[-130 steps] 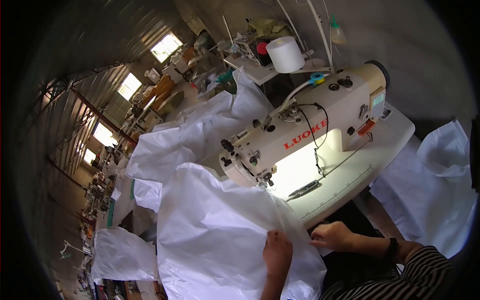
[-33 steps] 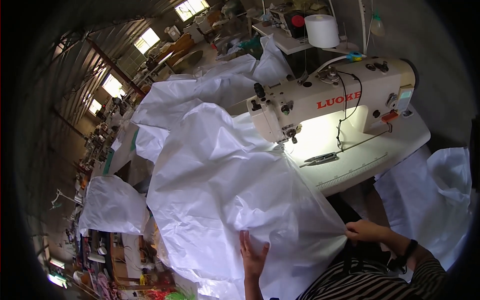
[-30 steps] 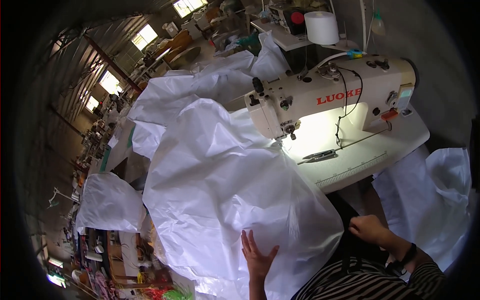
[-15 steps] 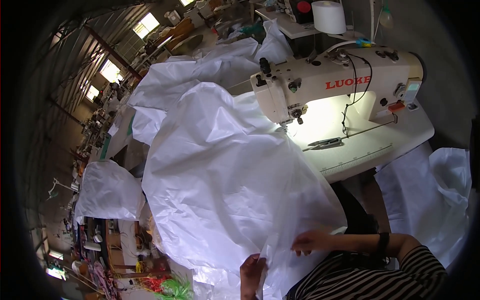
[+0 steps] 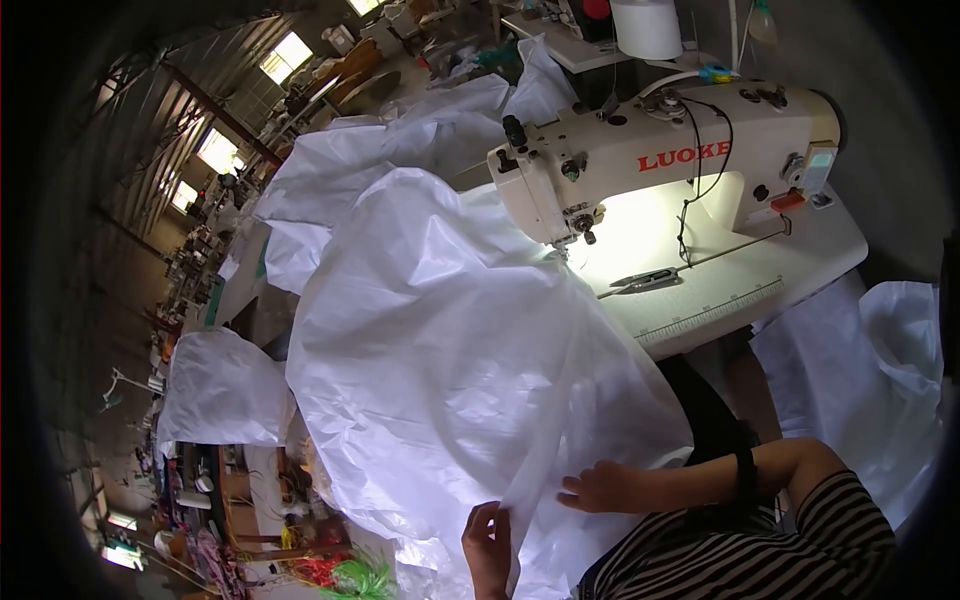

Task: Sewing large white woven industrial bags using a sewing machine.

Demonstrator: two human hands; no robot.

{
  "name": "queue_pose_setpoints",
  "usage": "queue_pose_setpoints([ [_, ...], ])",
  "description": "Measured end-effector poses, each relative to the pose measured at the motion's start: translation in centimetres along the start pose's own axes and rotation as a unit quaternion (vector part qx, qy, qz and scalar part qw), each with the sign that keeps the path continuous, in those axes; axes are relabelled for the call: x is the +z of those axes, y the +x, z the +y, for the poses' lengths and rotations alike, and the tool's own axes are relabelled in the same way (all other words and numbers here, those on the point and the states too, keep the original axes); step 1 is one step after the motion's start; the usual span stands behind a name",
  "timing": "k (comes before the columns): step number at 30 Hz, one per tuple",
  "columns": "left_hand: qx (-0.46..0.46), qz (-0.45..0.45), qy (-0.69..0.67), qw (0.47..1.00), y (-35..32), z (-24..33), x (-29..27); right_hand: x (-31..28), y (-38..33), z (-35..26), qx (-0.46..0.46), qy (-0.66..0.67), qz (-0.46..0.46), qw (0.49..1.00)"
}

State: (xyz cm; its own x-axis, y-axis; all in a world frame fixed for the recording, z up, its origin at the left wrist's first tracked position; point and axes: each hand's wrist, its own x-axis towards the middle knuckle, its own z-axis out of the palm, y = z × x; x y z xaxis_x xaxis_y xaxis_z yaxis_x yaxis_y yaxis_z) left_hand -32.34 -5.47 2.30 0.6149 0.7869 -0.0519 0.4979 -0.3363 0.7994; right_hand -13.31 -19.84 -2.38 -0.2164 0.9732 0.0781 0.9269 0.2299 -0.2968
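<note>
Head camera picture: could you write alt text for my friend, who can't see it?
A person's left hand pinches a fold or edge of a large white sheet, the right hand close by over it. The sheet reaches up to the needle end of a sewing machine, with snips lying on its lit bed.

Metal thread snips (image 5: 648, 281) lie behind the ruler scale (image 5: 712, 310) marked along the front edge of the white worktop (image 5: 825, 255). Beyond its far edge hangs a small pale bottle (image 5: 763, 24). Well left of it are green strands (image 5: 362, 578), red strands (image 5: 318, 570) and bright windows (image 5: 286, 57).
</note>
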Motion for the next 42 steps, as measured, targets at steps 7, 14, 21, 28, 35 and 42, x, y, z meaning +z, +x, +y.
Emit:
queue_pose_setpoints([
  [7,-0.108,-0.148,-0.220,0.958,-4.5,1.5,1.2,-4.4,-2.9,-3.5,-0.156,0.240,-0.023,0.958],
  [14,-0.133,-0.274,-0.226,0.925,-4.3,4.7,4.2,-3.3,-3.1,-7.1,-0.200,0.165,0.084,0.962],
  [21,-0.120,-0.146,-0.179,0.965,-6.5,2.7,4.6,-5.4,-10.7,-2.0,0.007,0.380,-0.025,0.924],
  [28,-0.018,-0.092,-0.176,0.980,-6.7,4.5,5.5,3.1,-15.4,0.5,0.393,0.497,-0.044,0.772],
  [35,0.065,-0.113,-0.058,0.990,-7.1,7.0,4.6,-3.7,-9.3,-5.6,0.014,0.545,-0.001,0.839],
  [42,-0.001,-0.201,-0.231,0.952,-6.8,7.0,4.1,-5.5,-7.9,-7.4,-0.003,0.280,0.168,0.945],
])
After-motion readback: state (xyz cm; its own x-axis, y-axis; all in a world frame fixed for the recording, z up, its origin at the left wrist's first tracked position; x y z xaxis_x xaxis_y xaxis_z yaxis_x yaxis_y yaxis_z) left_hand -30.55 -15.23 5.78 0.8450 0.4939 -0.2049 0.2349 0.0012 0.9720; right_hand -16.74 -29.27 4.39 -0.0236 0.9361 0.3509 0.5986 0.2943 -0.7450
